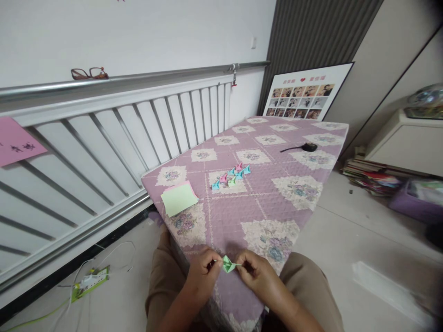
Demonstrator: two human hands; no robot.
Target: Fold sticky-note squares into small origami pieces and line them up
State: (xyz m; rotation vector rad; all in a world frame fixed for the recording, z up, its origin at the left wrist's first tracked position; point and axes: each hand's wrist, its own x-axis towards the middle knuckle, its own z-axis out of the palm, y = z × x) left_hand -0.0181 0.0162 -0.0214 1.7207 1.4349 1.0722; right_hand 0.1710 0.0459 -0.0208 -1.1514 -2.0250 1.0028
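A small folded green paper boat (227,264) is held over the near end of the table. My left hand (205,268) pinches its left tip between thumb and finger. The opposite tip sits between the thumb and finger of my right hand (254,272). Farther up the cloth stands a cluster of several small folded paper boats (231,177) in blue, pink and green. To their left lies a stack of square paper sheets (179,199), pale green on top with pink showing beneath.
A floral purple tablecloth (235,221) covers the table. Near its far right lies a black ladle-like object (309,147). A white radiator (138,138) runs along the left, with glasses (90,73) above on a pipe. A power strip (90,283) with cables lies on the floor.
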